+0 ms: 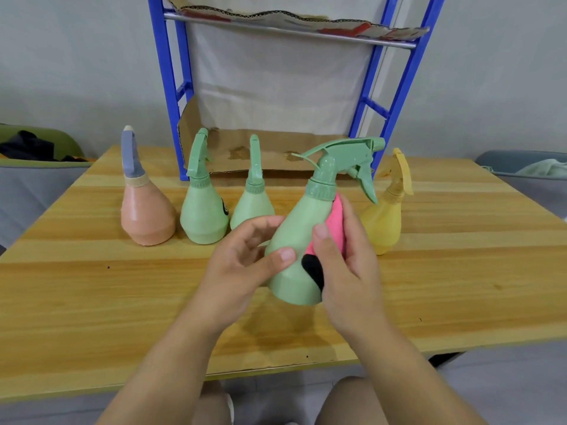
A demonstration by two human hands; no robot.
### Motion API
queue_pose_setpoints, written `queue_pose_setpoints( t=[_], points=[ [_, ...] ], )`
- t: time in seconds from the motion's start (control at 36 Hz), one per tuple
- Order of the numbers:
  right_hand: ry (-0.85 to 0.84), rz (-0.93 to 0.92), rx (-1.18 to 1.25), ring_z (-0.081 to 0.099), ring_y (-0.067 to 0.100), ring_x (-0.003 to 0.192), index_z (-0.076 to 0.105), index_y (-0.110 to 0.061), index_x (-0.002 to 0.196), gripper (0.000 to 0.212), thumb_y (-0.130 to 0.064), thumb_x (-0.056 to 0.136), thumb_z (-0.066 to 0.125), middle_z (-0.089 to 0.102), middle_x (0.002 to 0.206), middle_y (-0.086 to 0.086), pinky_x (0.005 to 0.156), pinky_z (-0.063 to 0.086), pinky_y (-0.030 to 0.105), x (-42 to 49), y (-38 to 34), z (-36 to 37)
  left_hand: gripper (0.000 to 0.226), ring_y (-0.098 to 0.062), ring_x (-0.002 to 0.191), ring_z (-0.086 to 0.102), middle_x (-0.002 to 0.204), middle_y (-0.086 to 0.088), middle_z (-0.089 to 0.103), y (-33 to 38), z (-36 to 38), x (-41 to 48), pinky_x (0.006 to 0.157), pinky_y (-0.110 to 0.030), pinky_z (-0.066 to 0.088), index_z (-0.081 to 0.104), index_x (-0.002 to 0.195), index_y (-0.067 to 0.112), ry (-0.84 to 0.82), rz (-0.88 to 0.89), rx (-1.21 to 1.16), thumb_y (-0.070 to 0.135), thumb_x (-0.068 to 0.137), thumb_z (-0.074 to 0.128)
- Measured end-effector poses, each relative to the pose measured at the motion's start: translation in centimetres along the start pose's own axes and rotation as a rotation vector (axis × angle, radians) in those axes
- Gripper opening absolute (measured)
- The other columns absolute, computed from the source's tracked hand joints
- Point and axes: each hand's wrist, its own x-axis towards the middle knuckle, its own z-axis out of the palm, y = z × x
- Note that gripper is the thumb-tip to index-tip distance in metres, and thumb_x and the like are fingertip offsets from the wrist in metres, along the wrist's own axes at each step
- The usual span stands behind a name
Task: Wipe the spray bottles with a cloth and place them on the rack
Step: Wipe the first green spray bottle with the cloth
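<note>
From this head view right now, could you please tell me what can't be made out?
Head view: pink cloth, mostly hidden under the right hand.
Black mark on the held green bottle, partly covered by that hand, unreadable.
Yellow bottle, its left side behind the right hand.
Rack, top cut off by the upper edge.

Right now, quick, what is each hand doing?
Left hand: holding the bottle.
Right hand: holding the cloth against that bottle.
</note>
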Motion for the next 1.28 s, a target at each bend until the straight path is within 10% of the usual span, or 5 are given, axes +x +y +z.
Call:
queue_pose_setpoints(
  t=[0.25, 0.53, 0.83, 1.0, 1.28],
  points=[
    [0.039, 0.094, 0.315, 0.066, 0.006, 0.093, 0.062, -0.019, 0.112, 0.025, -0.025, 0.095, 0.045, 0.071, 0.098, -0.008, 0.075, 0.052, 0.018, 0.2, -0.4, -0.7, 0.062, -0.022, 0.097, 0.069, 0.110, -0.006, 0.071, 1.0, -0.1, 0.1, 0.075, -0.039, 0.059, 0.070, 0.112, 0.019, -0.063, -0.134, -0.032, 0.042, 0.057, 0.086],
    [0.128, 0.013, 0.149, 0.054, 0.026, 0.120, 0.051, -0.014, 0.131, 0.045, -0.037, 0.093, 0.042, 0.059, 0.127, 0.005, 0.103, 0.038, 0.059, 0.1, 0.0, 0.6, 0.069, -0.025, 0.104, 0.066, 0.114, -0.002, 0.069, -0.3, 0.2, 0.3, 0.083, -0.036, 0.055, 0.068, 0.110, 0.024, 0.011, 0.081, 0.074, 0.045, 0.048, 0.090],
    [0.012, 0.123, 0.393, 0.065, 0.007, 0.091, 0.045, 0.004, 0.131, 0.045, -0.015, 0.090, 0.048, 0.068, 0.097, -0.005, 0.072, 0.051, 0.018, 0.5, -0.7, -0.7, 0.064, -0.019, 0.085, 0.069, 0.101, -0.006, 0.071, 0.8, -0.7, 0.4, 0.063, -0.028, 0.055, 0.071, 0.102, 0.018, -0.103, -0.083, -0.065, 0.048, 0.048, 0.089],
    [0.117, 0.089, 0.360, 0.066, -0.003, 0.081, 0.067, -0.032, 0.096, 0.019, -0.019, 0.088, 0.056, 0.070, 0.083, -0.019, 0.068, 0.049, 0.012, 0.7, -0.8, 0.1, 0.042, -0.021, 0.093, 0.070, 0.109, -0.003, 0.070, 0.2, -0.2, 0.5, 0.076, -0.043, 0.058, 0.073, 0.104, 0.027, 0.035, -0.099, -0.007, 0.032, 0.063, 0.079],
    [0.275, 0.042, 0.235, 0.061, 0.001, 0.092, 0.060, -0.025, 0.110, 0.023, -0.025, 0.088, 0.052, 0.065, 0.093, -0.018, 0.079, 0.048, 0.019, 0.8, 0.0, 0.8, 0.067, -0.018, 0.094, 0.067, 0.106, 0.006, 0.070, -0.1, -0.4, 0.5, 0.073, -0.026, 0.055, 0.069, 0.107, 0.022, -0.015, 0.106, 0.041, 0.037, 0.046, 0.091]
  ],
)
